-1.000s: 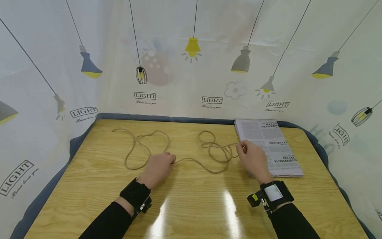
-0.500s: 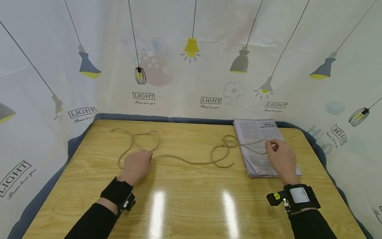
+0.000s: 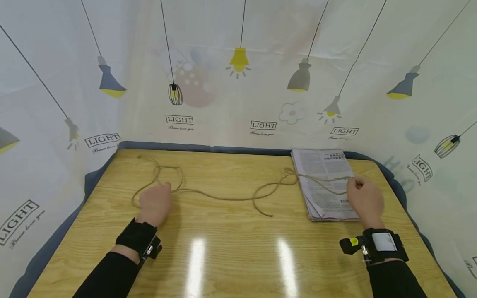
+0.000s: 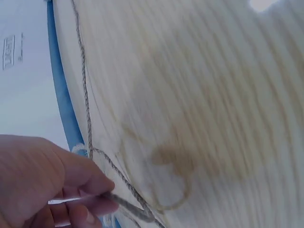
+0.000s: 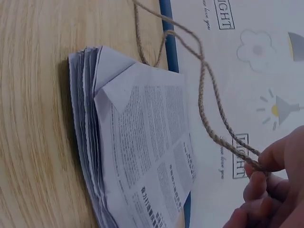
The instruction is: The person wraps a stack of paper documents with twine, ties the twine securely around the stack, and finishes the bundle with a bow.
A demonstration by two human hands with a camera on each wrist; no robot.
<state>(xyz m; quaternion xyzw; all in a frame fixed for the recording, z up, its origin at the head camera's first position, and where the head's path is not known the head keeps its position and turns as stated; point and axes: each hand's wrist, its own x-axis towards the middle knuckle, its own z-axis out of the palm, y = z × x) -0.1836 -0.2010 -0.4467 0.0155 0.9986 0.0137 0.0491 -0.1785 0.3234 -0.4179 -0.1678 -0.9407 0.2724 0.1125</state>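
Backdrop (image 3: 223, 130): a pale cloth, printed with hanging lamps (image 3: 239, 58) and the word LIGHT, is hung behind and around the workspace.
Counter (image 3: 238, 248): a wood-grained top is bordered at the back by a dark blue strip (image 3: 208, 148); two bright streaks of light are reflected near its front.
Newspapers (image 3: 322, 165): a printed stack is laid toward the right of the counter, near its back edge; in the right wrist view, a corner of the top sheet is seen folded over.
Sleeves (image 3: 108, 277): both forearms are covered in black.
Left hand (image 3: 155, 204): held over the left part of the counter; a cord (image 3: 231, 199) is pinched between thumb and fingers.
Right hand (image 3: 366, 199): held at the right side of the newspapers; two strands of the cord are pinched together by thumb and fingertips.
Wrist bands (image 3: 136, 238): a black one is worn on each wrist, the right one marked with a white patch.
Cord: brown and twisted, it is stretched loosely between the hands; loops are formed around the left hand and left of the newspapers, and the two strands are passed over the stack. Whether the sheets are touched cannot be told.
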